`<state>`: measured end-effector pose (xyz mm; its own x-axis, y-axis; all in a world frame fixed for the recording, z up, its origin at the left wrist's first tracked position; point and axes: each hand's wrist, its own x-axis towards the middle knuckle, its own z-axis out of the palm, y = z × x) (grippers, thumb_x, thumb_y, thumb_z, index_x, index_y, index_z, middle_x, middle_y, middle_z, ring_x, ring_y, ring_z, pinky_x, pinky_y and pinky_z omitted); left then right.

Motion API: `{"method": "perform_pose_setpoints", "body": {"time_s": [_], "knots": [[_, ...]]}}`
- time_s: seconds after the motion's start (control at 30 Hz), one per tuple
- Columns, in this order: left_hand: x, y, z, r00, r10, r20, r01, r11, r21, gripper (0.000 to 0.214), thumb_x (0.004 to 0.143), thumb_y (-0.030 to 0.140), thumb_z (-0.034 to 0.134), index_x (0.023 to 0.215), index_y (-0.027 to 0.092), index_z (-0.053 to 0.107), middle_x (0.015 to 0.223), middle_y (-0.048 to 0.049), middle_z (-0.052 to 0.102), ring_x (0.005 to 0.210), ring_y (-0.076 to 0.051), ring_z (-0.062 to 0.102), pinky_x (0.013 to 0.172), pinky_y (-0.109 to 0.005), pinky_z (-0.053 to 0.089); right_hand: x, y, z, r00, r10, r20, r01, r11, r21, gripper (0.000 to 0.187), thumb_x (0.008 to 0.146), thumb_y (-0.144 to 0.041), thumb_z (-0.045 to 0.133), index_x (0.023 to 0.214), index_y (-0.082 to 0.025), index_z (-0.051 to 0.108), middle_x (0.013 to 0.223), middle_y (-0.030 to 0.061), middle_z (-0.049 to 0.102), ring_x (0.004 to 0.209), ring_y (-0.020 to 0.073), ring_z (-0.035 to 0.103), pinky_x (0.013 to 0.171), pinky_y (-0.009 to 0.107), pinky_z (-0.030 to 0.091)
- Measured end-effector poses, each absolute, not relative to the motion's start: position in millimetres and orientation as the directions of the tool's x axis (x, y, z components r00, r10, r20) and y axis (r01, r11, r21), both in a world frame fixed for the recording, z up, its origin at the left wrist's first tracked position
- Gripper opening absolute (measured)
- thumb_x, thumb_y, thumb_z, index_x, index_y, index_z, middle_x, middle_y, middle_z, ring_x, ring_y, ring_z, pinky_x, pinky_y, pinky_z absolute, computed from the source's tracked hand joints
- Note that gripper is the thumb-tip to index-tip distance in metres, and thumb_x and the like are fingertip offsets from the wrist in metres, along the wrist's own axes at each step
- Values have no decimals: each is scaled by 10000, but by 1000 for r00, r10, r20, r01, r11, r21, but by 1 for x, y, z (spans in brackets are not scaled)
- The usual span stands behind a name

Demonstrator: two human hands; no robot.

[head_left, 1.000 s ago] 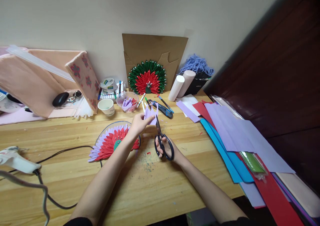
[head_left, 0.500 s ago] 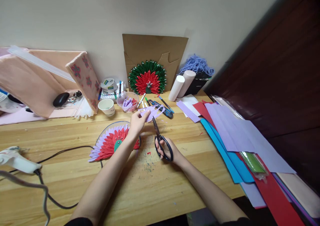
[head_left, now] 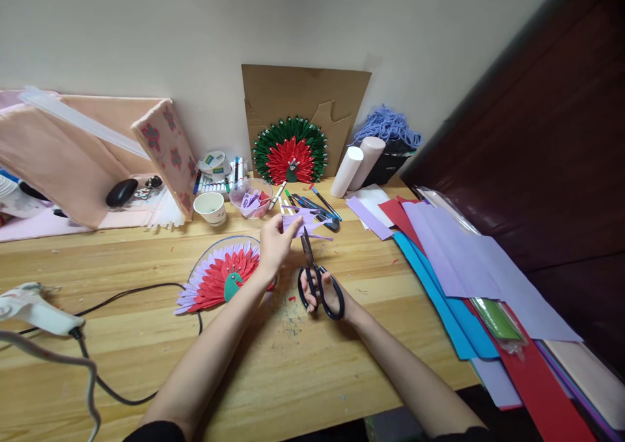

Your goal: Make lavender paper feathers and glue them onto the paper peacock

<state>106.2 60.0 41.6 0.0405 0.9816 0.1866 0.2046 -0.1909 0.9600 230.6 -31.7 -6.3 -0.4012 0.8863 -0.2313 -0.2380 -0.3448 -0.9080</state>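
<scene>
My left hand (head_left: pixel 277 241) pinches a piece of purple paper (head_left: pixel 308 223) whose right side is cut into thin strips. Black-handled scissors (head_left: pixel 312 276) are held in my right hand (head_left: pixel 328 297), with thumb and fingers through the loops. Their blades point up and away, tips by the lower edge of the paper. Partly behind my left forearm lies a round peacock craft (head_left: pixel 222 276) of red and purple paper feathers around a green body. A clear plastic bowl (head_left: pixel 250 198) beyond my left hand holds purple and red scraps.
A white paper cup (head_left: pixel 209 208), markers (head_left: pixel 326 202) and two white rolls (head_left: pixel 347 172) stand or lie at the back. A glue gun (head_left: pixel 40 308) with its cord is at left, coloured sheets (head_left: pixel 442 250) at right. A cardboard-backed peacock (head_left: pixel 291 152) leans on the wall.
My left hand has shifted slightly right and turned the purple paper, whose strips now spread rightward. The scissor handles have spread wider apart in my right hand.
</scene>
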Motion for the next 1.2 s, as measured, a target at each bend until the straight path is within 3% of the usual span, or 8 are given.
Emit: {"method": "perform_pose_setpoints", "body": {"time_s": [0.2, 0.37, 0.53, 0.8, 0.97, 1.1, 1.2], "knots": [[106, 60, 40, 52, 976, 210, 257, -216, 942, 359, 760, 465, 568, 589, 164, 474, 550, 37, 459, 525, -92, 395, 506, -214, 283, 231, -27, -14, -458, 848, -268, -287, -427, -858, 738, 429, -844, 544, 692, -154, 511, 371, -67, 451, 299, 74, 420, 330, 180, 360], [101, 65, 39, 50, 974, 222, 262, -227, 938, 400, 753, 475, 577, 545, 166, 431, 513, 54, 354, 499, -81, 324, 485, -216, 247, 231, -31, -5, -407, 880, -243, -204, -348, -915, 722, 470, -855, 498, 674, -163, 482, 388, -81, 419, 317, 58, 400, 353, 183, 391], [97, 72, 36, 76, 982, 173, 178, -184, 967, 371, 751, 498, 567, 625, 150, 546, 533, 36, 440, 503, -87, 374, 486, -216, 276, 229, -34, 8, -434, 867, -245, -131, -329, -935, 705, 476, -855, 493, 658, -175, 450, 412, -87, 394, 329, 56, 385, 343, 190, 387], [95, 74, 40, 65, 985, 160, 181, -170, 969, 385, 753, 520, 549, 642, 152, 569, 556, 23, 487, 522, -97, 426, 507, -218, 320, 230, -35, 5, -418, 875, -243, -61, -294, -954, 708, 482, -862, 472, 631, -171, 457, 392, -83, 391, 304, 47, 352, 320, 181, 353], [98, 69, 49, 30, 994, 106, 212, -110, 971, 383, 781, 525, 505, 672, 160, 546, 614, -2, 565, 552, -111, 491, 561, -231, 372, 230, -32, -1, -350, 905, -241, -165, -313, -935, 673, 501, -828, 523, 645, -173, 466, 368, -82, 402, 295, 61, 377, 318, 182, 363], [102, 63, 50, 122, 992, 19, 183, -42, 982, 342, 737, 497, 577, 699, 161, 524, 616, -6, 592, 487, -100, 485, 506, -228, 370, 230, -27, -8, -346, 901, -263, -299, -371, -879, 647, 467, -791, 599, 616, -177, 460, 346, -89, 388, 271, 59, 355, 288, 178, 353], [104, 62, 47, 166, 986, 20, 175, -50, 983, 312, 756, 465, 563, 703, 160, 527, 592, 3, 571, 476, -98, 481, 493, -225, 369, 230, -27, -9, -335, 907, -254, -304, -359, -882, 640, 488, -789, 592, 622, -175, 469, 363, -89, 389, 281, 57, 354, 299, 180, 361]]}}
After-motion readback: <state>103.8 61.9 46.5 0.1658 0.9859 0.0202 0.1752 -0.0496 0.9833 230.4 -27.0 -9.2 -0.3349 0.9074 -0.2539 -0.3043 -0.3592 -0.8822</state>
